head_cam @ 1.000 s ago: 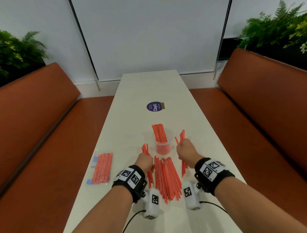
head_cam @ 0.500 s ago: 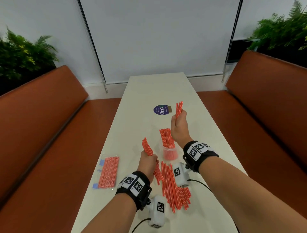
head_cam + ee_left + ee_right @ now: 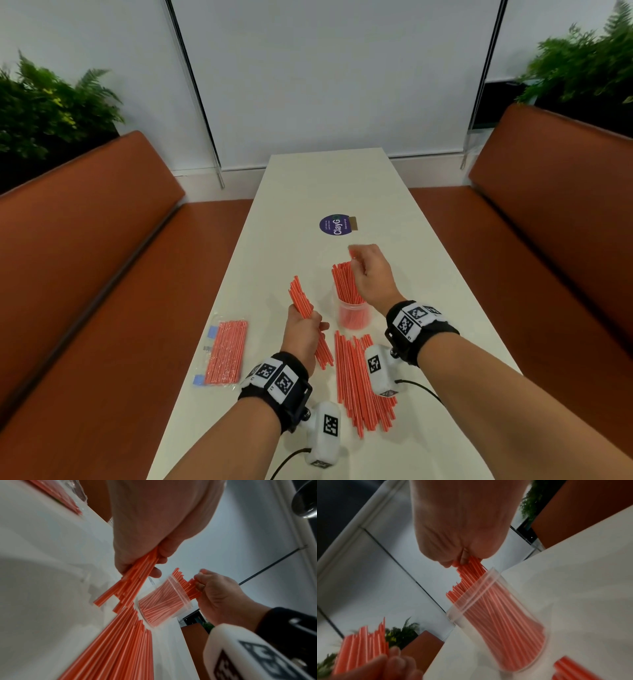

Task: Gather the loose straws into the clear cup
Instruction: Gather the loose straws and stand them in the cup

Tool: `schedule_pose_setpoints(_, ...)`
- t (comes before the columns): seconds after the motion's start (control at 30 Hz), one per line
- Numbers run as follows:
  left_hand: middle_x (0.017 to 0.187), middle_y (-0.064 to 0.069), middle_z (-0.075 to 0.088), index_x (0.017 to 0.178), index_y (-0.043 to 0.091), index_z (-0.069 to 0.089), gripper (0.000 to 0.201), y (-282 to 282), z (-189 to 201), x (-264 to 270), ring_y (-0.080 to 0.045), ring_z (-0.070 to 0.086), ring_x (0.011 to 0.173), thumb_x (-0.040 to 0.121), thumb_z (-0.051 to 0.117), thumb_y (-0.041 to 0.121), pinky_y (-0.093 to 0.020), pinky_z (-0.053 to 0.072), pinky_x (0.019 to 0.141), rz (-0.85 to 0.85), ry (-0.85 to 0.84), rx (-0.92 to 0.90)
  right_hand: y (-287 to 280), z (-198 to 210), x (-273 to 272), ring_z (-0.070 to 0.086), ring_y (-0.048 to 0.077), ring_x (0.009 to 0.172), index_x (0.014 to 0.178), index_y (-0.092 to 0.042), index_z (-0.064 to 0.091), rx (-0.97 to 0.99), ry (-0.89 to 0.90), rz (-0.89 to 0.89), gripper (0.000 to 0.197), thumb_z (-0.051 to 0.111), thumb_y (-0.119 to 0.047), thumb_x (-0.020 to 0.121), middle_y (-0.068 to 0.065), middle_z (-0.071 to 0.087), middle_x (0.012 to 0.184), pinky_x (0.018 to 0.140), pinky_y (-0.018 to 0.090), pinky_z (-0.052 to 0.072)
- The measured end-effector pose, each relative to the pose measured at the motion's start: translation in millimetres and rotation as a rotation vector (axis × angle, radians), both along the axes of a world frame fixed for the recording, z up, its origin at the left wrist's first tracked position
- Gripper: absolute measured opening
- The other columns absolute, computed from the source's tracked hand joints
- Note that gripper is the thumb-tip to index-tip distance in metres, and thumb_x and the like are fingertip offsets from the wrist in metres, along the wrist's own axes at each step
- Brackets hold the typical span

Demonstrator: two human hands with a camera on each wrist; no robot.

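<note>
The clear cup (image 3: 354, 313) stands upright on the white table (image 3: 308, 192), packed with orange straws (image 3: 343, 282). My right hand (image 3: 357, 261) is right over the cup and pinches the tops of a few straws (image 3: 471, 566) whose lower ends reach into the cup (image 3: 498, 616). Left of the cup, my left hand (image 3: 308, 320) grips a tilted bundle of straws (image 3: 300, 298), held off the table; the left wrist view shows that bundle (image 3: 135, 577) in its fingers. A loose straw pile (image 3: 359, 380) lies on the table just in front of the cup.
A sealed plastic packet of straws (image 3: 226, 353) lies near the table's left edge. A round purple sticker (image 3: 337, 225) sits beyond the cup. Orange benches (image 3: 85, 240) flank the narrow table, with plants behind them.
My right hand rose from the table with its straws and has now come down onto the cup, the straws going in. My left hand lifted its bundle slightly and keeps hold.
</note>
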State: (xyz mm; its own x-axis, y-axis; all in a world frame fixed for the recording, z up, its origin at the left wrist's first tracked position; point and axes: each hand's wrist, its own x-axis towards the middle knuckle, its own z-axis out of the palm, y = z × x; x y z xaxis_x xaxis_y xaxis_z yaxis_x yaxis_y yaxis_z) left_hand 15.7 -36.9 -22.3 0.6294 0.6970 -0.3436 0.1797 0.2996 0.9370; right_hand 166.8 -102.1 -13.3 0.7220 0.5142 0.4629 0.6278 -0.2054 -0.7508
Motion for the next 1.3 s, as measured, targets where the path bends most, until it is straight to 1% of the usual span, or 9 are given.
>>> schedule_pose_setpoints(0.1, 0.093, -0.004, 0.051, 0.115, 0.016, 0.046, 0.021, -3, 2, 1, -0.018, 0.056, 0.081, 0.098, 0.039, 0.006, -0.043, 0.049, 0.092, -0.013, -0.033, -0.044, -4, -2, 1, 0.058, 0.028, 0.100, 0.114, 0.002, 0.055, -0.101, -0.048, -0.026, 0.024, 0.048, -0.007, 0.093, 0.018, 0.056, 0.115, 0.089, 0.036, 0.050)
schedule_pose_setpoints(0.27, 0.080, -0.005, 0.048, 0.100, 0.018, 0.049, 0.017, -7, 3, 1, -0.017, 0.050, 0.067, 0.098, 0.040, 0.004, -0.033, 0.047, 0.067, -0.031, -0.062, -0.101, -6, -3, 0, 0.047, 0.027, 0.122, 0.139, -0.008, 0.040, -0.229, -0.115, 0.028, 0.044, 0.045, -0.012, 0.095, 0.015, 0.045, 0.139, 0.104, 0.035, 0.039)
schedule_pose_setpoints(0.37, 0.077, -0.005, 0.047, 0.106, 0.017, 0.050, 0.018, -10, 4, 0, -0.016, 0.048, 0.064, 0.098, 0.040, 0.004, -0.031, 0.045, 0.063, -0.039, -0.079, -0.123, -5, -7, 2, 0.043, 0.032, 0.128, 0.131, -0.003, 0.049, -0.461, -0.147, 0.034, 0.037, 0.041, -0.011, 0.096, 0.017, 0.048, 0.138, 0.107, 0.036, 0.036)
schedule_pose_setpoints(0.53, 0.073, -0.004, 0.048, 0.117, 0.012, 0.050, 0.022, -12, 4, -1, -0.015, 0.048, 0.061, 0.099, 0.040, 0.004, -0.030, 0.044, 0.059, -0.061, -0.095, -0.132, -11, -2, -4, 0.051, 0.039, 0.123, 0.117, 0.000, 0.060, -0.385, -0.352, -0.033, 0.040, 0.038, -0.026, 0.096, 0.022, 0.055, 0.132, 0.105, 0.049, 0.037)
schedule_pose_setpoints(0.73, 0.084, -0.011, 0.064, 0.117, 0.011, 0.053, 0.033, -26, 14, -1, -0.018, 0.057, 0.067, 0.093, 0.039, -0.008, -0.033, 0.046, 0.065, -0.270, -0.182, 0.005, -6, 30, -42, 0.037, 0.023, 0.136, 0.140, -0.006, 0.037, -0.322, -0.221, 0.380, 0.050, 0.039, -0.032, 0.098, 0.013, 0.040, 0.147, 0.114, 0.032, 0.028)
schedule_pose_setpoints(0.87, 0.094, -0.016, 0.057, 0.109, 0.007, 0.053, 0.023, -35, 20, 2, -0.025, 0.055, 0.085, 0.099, 0.035, -0.003, -0.032, 0.047, 0.070, -0.269, -0.251, -0.010, -5, 37, -56, 0.048, 0.027, 0.127, 0.132, -0.004, 0.049, -0.500, -0.213, 0.480, 0.038, 0.039, -0.018, 0.099, 0.014, 0.053, 0.136, 0.110, 0.037, 0.035)
schedule_pose_setpoints(1.07, 0.106, -0.010, 0.066, 0.115, 0.018, 0.053, 0.035, -25, 42, 3, -0.021, 0.065, 0.097, 0.098, 0.035, -0.006, -0.035, 0.054, 0.086, -0.260, -0.357, -0.011, -37, 37, -63, 0.046, 0.021, 0.128, 0.139, -0.009, 0.037, -0.110, 0.209, 0.348, 0.050, 0.046, -0.018, 0.090, 0.012, 0.047, 0.138, 0.107, 0.033, 0.039)
schedule_pose_setpoints(1.17, 0.078, -0.001, 0.053, 0.093, 0.019, 0.053, 0.026, -14, 50, 9, -0.017, 0.053, 0.073, 0.099, 0.038, -0.002, -0.031, 0.047, 0.076, -0.136, -0.380, 0.038, -58, 27, -68, 0.060, 0.028, 0.109, 0.132, -0.009, 0.036, -0.318, 0.445, 0.308, 0.056, 0.055, -0.004, 0.079, 0.013, 0.055, 0.122, 0.091, 0.041, 0.054)
schedule_pose_setpoints(1.3, 0.075, 0.000, 0.050, 0.095, 0.013, 0.053, 0.017, -23, 50, 17, -0.017, 0.051, 0.074, 0.098, 0.041, 0.001, -0.035, 0.044, 0.083, -0.166, -0.351, 0.208, -70, 19, -74, 0.055, 0.012, 0.067, 0.122, -0.007, 0.039, -0.288, 0.859, 0.543, 0.055, 0.060, 0.006, 0.073, 0.006, 0.052, 0.085, 0.058, 0.023, 0.049)
